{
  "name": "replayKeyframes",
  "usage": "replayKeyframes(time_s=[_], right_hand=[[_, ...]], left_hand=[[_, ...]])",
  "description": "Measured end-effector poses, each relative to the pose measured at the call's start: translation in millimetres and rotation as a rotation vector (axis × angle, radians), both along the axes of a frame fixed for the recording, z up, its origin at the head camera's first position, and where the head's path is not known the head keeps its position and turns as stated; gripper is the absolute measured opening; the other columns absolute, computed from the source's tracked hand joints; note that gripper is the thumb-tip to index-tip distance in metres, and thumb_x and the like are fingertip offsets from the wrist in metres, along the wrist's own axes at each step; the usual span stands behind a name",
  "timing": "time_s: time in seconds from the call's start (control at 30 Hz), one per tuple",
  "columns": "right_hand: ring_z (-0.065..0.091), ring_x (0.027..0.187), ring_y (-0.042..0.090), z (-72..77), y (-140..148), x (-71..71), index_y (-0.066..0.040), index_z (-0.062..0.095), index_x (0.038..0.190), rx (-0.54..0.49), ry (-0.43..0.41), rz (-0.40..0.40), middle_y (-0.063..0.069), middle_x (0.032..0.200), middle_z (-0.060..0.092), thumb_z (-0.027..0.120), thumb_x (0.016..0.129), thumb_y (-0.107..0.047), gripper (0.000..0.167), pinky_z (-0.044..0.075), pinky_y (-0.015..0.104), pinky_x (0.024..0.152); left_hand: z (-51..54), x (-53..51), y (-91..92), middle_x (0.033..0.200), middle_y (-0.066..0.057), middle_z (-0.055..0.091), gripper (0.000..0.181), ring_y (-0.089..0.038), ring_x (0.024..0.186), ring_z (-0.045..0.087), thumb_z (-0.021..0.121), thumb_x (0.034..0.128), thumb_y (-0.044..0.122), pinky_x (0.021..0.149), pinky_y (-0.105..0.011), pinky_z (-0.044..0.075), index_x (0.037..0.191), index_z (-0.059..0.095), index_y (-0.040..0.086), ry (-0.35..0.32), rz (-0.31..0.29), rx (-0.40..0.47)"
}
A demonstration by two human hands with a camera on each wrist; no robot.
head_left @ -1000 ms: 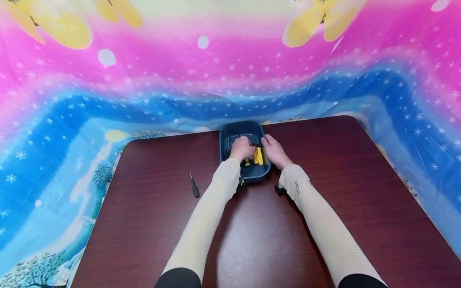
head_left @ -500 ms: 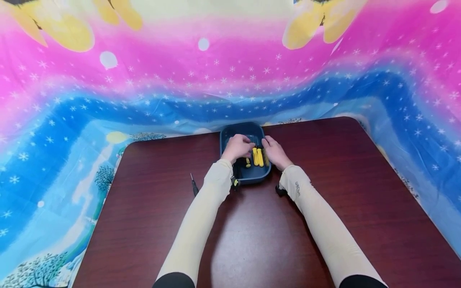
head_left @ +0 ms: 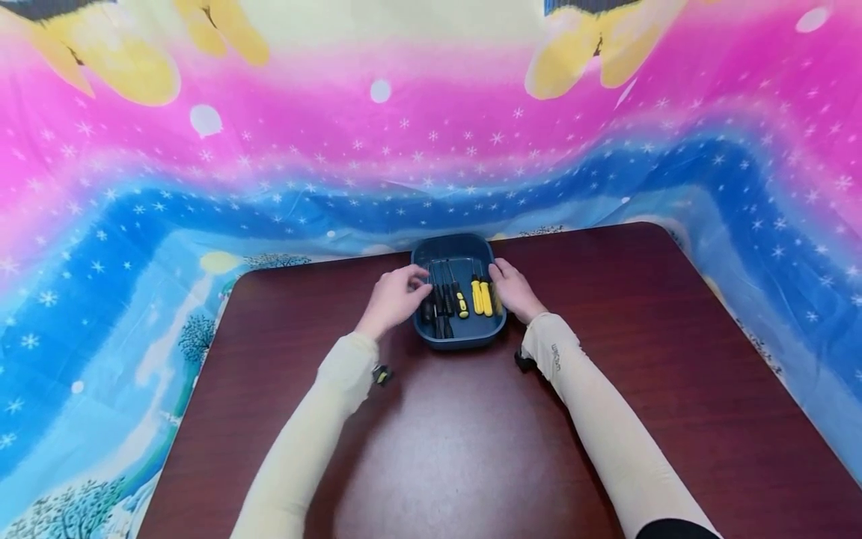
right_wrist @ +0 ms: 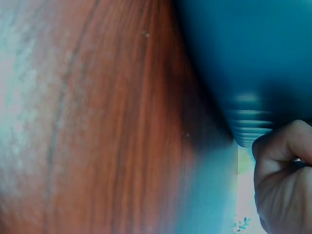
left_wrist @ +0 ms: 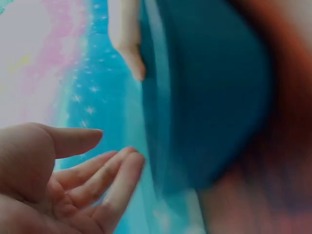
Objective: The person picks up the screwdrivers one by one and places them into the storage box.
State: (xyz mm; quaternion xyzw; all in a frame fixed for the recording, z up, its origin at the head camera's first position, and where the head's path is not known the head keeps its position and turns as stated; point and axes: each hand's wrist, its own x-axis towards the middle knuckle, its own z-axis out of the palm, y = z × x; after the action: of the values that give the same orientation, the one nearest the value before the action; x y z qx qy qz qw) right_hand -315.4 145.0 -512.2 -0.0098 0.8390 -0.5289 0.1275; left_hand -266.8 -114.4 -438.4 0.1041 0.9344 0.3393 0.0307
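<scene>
A dark blue plastic box (head_left: 459,343) stands at the back of the table, with several black-handled screwdrivers (head_left: 441,307) along its left side. One black-and-yellow screwdriver (head_left: 461,301) lies nearer the middle, and two yellow-handled screwdrivers (head_left: 481,297) lie by the right wall. My left hand (head_left: 397,299) hovers at the left rim, fingers loosely bent; in the left wrist view that hand (left_wrist: 83,180) has nothing between thumb and fingers. My right hand (head_left: 515,288) holds the box's right rim; its bent thumb (right_wrist: 282,144) shows against the box in the right wrist view.
The reddish-brown table (head_left: 606,329) extends to both sides and toward me. Behind it hangs a patterned cloth (head_left: 431,150) in pink and blue, close to the box's far side. Black straps with small devices sit at both wrists (head_left: 381,373).
My left hand has come out of the box and moved left to its rim, uncovering the black-handled screwdrivers. The screwdriver on the table at left is now out of sight. My right hand stays put.
</scene>
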Motion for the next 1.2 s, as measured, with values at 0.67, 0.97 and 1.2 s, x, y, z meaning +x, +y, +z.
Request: replayKeyframes(time_s=[0.67, 0.97, 1.2], right_hand=[[0.012, 0.161, 0.033, -0.7, -0.7, -0.1, -0.007, 0.011, 0.167, 0.006, -0.002, -0.004, 0.014, 0.174, 0.013, 0.028, 0.113, -0.044, 0.068, 0.015, 0.053, 0.129], [0.013, 0.161, 0.034, 0.4, -0.2, 0.3, -0.006, 0.012, 0.167, 0.017, 0.002, -0.008, 0.014, 0.174, 0.014, 0.029, 0.113, -0.042, 0.066, 0.016, 0.053, 0.129], [0.015, 0.161, 0.033, -1.1, -1.3, -0.4, -0.007, 0.013, 0.167, 0.015, 0.003, -0.007, 0.013, 0.174, 0.016, 0.029, 0.113, -0.044, 0.067, 0.017, 0.052, 0.129]], left_hand=[[-52.1, 81.1, -108.7, 0.08, -0.002, 0.068, 0.034, -0.02, 0.074, 0.063, 0.072, 0.096, 0.033, 0.074, -0.043, 0.05, 0.116, 0.066, 0.006, -0.073, 0.174, -0.227], [-63.2, 81.6, -100.5, 0.08, -0.003, 0.066, 0.045, -0.019, 0.07, 0.061, 0.074, 0.0935, 0.044, 0.072, -0.041, 0.051, 0.115, 0.061, 0.006, -0.124, 0.187, -0.281], [-64.5, 81.6, -98.9, 0.083, -0.005, 0.069, 0.039, -0.024, 0.076, 0.066, 0.074, 0.0935, 0.038, 0.078, -0.047, 0.053, 0.111, 0.061, 0.005, -0.132, 0.196, -0.255]])
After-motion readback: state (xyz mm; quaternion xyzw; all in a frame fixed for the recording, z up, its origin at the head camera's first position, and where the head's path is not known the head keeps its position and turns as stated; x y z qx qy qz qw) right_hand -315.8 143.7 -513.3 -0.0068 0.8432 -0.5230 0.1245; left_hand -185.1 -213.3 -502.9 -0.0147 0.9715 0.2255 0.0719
